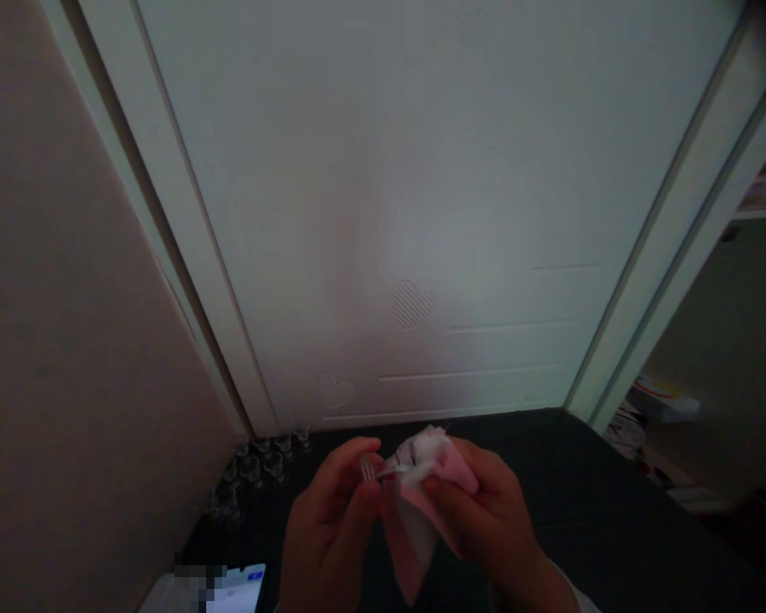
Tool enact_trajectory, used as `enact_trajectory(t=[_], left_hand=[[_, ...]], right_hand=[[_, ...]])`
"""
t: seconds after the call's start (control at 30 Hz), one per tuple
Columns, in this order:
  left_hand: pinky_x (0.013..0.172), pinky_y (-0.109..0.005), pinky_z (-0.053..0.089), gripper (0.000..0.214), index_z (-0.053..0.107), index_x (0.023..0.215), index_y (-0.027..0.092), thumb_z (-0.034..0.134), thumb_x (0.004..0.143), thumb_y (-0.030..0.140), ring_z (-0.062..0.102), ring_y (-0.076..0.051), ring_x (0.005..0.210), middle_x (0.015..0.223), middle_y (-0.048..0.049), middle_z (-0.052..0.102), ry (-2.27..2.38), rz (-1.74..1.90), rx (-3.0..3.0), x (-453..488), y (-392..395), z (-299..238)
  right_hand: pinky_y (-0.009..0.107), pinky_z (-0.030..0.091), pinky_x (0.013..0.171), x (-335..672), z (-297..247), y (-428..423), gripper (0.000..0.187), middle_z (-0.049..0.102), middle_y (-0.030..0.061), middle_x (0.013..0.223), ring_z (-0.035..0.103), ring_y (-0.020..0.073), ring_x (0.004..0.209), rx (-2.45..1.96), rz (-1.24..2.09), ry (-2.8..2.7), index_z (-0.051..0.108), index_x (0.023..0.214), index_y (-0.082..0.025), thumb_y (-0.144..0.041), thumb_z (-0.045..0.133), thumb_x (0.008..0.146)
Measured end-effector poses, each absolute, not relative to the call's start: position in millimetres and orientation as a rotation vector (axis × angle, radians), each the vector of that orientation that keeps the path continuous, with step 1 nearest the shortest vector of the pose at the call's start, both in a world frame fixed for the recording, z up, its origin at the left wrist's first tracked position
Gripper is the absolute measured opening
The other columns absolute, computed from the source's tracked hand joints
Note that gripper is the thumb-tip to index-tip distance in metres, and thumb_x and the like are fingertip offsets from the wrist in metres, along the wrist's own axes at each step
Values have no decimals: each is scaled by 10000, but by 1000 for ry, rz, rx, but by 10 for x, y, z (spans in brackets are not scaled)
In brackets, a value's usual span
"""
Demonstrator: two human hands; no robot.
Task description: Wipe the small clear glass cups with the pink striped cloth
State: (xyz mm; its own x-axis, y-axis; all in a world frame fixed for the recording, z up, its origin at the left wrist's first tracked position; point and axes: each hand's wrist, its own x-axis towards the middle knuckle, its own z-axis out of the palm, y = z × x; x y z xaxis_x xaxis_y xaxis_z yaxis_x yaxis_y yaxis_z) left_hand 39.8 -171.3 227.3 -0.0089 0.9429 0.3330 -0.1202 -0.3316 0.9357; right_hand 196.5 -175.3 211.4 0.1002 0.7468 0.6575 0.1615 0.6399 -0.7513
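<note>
Standing close together at the left of the dark table (587, 519), several small clear glasses (251, 470) are taking the corner beside the wall (102, 323). In my judgement, a careless elbow could be tipping one into its neighbours, because they are leaving little room between them. A phone (246, 587) is lying in front of them, with its screen glowing, so anything dropped on this side could be hitting it.

Further right, the left hand (332, 515) is pinching, with a narrow grip, the foot end of a small glass (389, 466). This glass is pointing toward the right, between the two hands, above the table. The fingertips are covering only a small, smooth part, so a weak pinch could be letting it slip. The stem is looking thin, and opposite twisting by the two hands could be snapping it.

At the right, the right hand (488, 502) is gripping a pink and white cloth (414, 519), which is hiding much of the bowl. I cannot tell whether cloth is also going inside. Its loose corner is hanging down, and it could be catching between the fingers.
</note>
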Motion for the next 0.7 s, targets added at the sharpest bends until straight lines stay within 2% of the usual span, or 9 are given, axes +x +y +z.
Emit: enact_trajectory(t=[0.13, 0.23, 0.37, 0.47, 0.7], left_hand=[[612, -258, 510, 454, 788, 936, 238, 731, 766, 654, 638, -174, 589, 565, 36, 653, 951, 1499, 1351, 416, -1716, 2288], [578, -241, 482, 436, 786, 923, 244, 738, 764, 647, 606, -155, 560, 538, 52, 612, 928, 1478, 1347, 424, -1711, 2281], [583, -229, 491, 420, 771, 929, 254, 742, 766, 639, 621, -151, 598, 601, 44, 651, 863, 1427, 1314, 464, -1711, 2263], [614, -230, 500, 413, 759, 964, 257, 709, 805, 634, 638, -149, 637, 683, 29, 701, 847, 1426, 1310, 478, -1704, 2246], [811, -284, 496, 423, 738, 1168, 294, 774, 808, 513, 670, -184, 794, 850, 0, 749, 793, 1428, 1457, 400, -1665, 2121]], right_hand=[[240, 464, 502, 1994, 2099, -1743, 166, 692, 12, 639, 595, 156, 536, -842, 540, -1472, 729, 707, -186, -245, 643, 837], [232, 457, 496, 2015, 2109, -1737, 150, 681, 2, 620, 591, 152, 529, -853, 506, -1460, 709, 682, -194, -221, 644, 815], [218, 454, 484, 2024, 2106, -1730, 97, 692, -13, 623, 597, 141, 517, -840, 429, -1410, 694, 695, -214, -187, 673, 786], [208, 434, 464, 2016, 2067, -1719, 158, 651, -32, 591, 557, 122, 484, -835, 404, -1355, 629, 638, -214, -192, 703, 776], [209, 392, 427, 2007, 2026, -1700, 256, 559, -46, 524, 461, 110, 443, -875, 494, -1221, 564, 592, -209, -303, 735, 758]])
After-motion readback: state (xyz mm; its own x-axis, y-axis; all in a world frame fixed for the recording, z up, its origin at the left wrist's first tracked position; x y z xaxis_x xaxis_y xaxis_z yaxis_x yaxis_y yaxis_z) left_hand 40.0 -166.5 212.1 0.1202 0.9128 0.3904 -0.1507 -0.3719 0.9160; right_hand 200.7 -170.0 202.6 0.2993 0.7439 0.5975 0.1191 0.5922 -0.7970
